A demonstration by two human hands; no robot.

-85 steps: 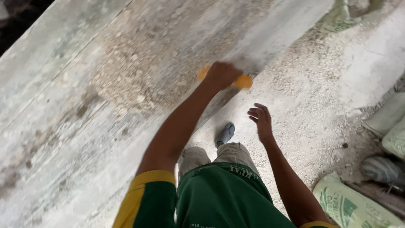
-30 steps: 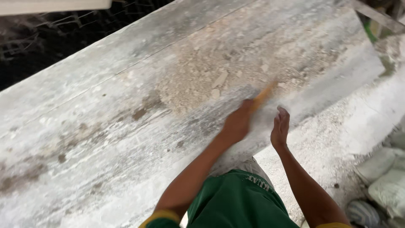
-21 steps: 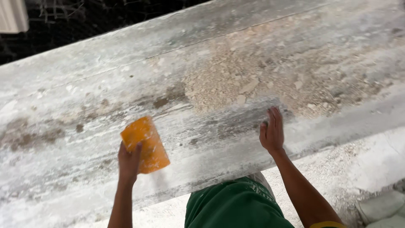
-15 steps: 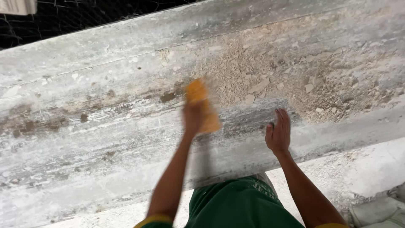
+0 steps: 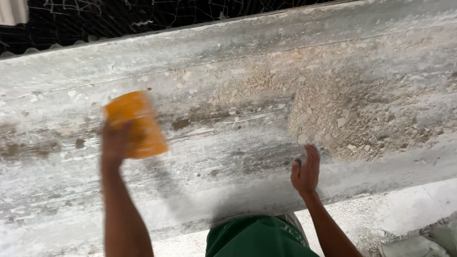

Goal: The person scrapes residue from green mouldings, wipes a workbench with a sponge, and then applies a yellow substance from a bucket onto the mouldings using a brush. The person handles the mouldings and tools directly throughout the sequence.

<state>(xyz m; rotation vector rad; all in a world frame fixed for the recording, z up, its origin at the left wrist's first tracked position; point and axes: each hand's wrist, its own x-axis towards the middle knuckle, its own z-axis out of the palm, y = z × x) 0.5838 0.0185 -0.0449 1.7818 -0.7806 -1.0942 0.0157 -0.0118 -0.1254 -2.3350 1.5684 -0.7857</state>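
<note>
The orange scraper (image 5: 135,124) is lying flat against the long grey concrete ledge (image 5: 228,62), towards its left part, and the left hand (image 5: 115,140) is gripping it from below with the fingers closed around its lower edge; both are blurred, so the exact grip is hard to read. The right hand (image 5: 306,170) is resting open near the front edge of the ledge, fingers together and pointing up, palm towards the surface, holding nothing. Judging by how things lie, the work of clearing the ledge is looking roughly half done: the stretch between the two hands is showing streaked, mostly bare concrete with dark damp marks (image 5: 181,123), while a wide heap of pale crumbled rubble and dust (image 5: 352,119) is sitting just above and to the right of the right hand, not yet cleared. A thinner scatter of crumbs (image 5: 247,85) is trailing from that heap towards the scraper, and the far left of the ledge is carrying brownish stains (image 5: 28,147) and loose specks. Behind the ledge a dark net (image 5: 143,16) is hanging. Below it, the person's green clothing (image 5: 257,238) is showing, with the gritty pale floor (image 5: 381,214) and the corner of a sack (image 5: 419,245) at the lower right.
</note>
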